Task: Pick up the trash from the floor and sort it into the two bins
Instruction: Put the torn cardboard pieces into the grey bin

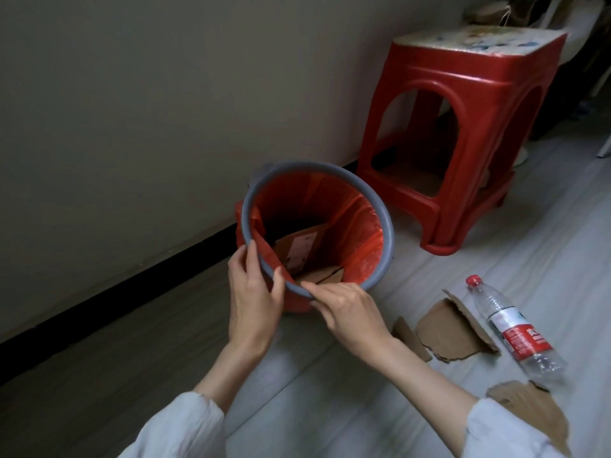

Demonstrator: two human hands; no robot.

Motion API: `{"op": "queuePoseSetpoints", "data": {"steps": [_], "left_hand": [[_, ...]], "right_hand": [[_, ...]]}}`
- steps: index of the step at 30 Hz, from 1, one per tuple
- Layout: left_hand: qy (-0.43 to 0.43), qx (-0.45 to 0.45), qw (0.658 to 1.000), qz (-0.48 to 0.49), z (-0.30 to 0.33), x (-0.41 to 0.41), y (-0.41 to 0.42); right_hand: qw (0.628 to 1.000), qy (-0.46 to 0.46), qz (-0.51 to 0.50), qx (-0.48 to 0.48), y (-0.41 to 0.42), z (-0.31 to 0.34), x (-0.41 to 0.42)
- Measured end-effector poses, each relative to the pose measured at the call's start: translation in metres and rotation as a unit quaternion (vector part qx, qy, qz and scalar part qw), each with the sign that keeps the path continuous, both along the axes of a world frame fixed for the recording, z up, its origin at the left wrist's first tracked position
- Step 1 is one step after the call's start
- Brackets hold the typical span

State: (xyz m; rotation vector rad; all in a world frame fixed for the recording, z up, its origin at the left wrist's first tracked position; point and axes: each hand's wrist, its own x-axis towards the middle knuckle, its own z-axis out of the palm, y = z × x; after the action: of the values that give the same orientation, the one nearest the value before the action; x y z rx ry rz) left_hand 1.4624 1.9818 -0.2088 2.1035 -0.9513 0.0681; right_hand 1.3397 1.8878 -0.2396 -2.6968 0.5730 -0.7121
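A round bin with a grey rim [380, 200] and a red liner stands on the floor by the wall. Brown cardboard pieces [304, 249] lie inside it. My left hand [254, 292] grips the near rim, thumb over the edge. My right hand [347, 309] pinches the rim and liner just to its right. On the floor to the right lie torn cardboard pieces [453, 335], a clear plastic bottle [515, 328] with a red cap and label, and another cardboard piece [529, 408] near my right sleeve.
A red plastic stool [463, 127] stands against the wall behind the bin. The wall with a dark baseboard [132, 285] runs along the left. Bags and clutter sit in the far right corner. Only one bin is in view.
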Motion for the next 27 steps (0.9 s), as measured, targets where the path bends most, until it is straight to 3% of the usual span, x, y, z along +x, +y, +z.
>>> {"op": "queuePoseSetpoints", "data": {"steps": [3,6,9,11,13,15,18,27], "left_hand": [[-0.11,0.097,0.989,-0.02,-0.004,0.004,0.002],[-0.207,0.181,0.956,-0.104,-0.012,0.013,0.007],[-0.186,0.187,0.96,-0.096,-0.012,0.016,0.014],[-0.142,0.162,0.973,-0.081,-0.012,0.014,0.013],[-0.133,0.141,0.978,-0.076,-0.015,0.012,0.009],[-0.15,0.12,0.978,-0.079,-0.018,0.008,0.004],[-0.203,0.097,0.97,-0.096,-0.024,0.0,-0.002],[-0.309,0.044,0.94,-0.141,-0.046,-0.009,0.003]], "right_hand": [[1.0,0.004,0.002,-0.012,0.002,-0.001,0.01],[0.998,-0.032,-0.046,-0.034,-0.006,-0.006,0.002],[0.99,-0.084,-0.099,-0.053,-0.016,-0.02,-0.028],[0.985,-0.069,-0.153,-0.045,-0.022,-0.042,-0.058],[0.98,0.006,-0.198,-0.018,-0.028,-0.07,-0.085],[0.967,0.143,-0.205,0.04,-0.033,-0.088,-0.104],[0.922,0.318,-0.198,0.101,-0.044,-0.113,-0.12],[0.911,0.363,-0.16,0.114,-0.066,-0.188,-0.115]]}}
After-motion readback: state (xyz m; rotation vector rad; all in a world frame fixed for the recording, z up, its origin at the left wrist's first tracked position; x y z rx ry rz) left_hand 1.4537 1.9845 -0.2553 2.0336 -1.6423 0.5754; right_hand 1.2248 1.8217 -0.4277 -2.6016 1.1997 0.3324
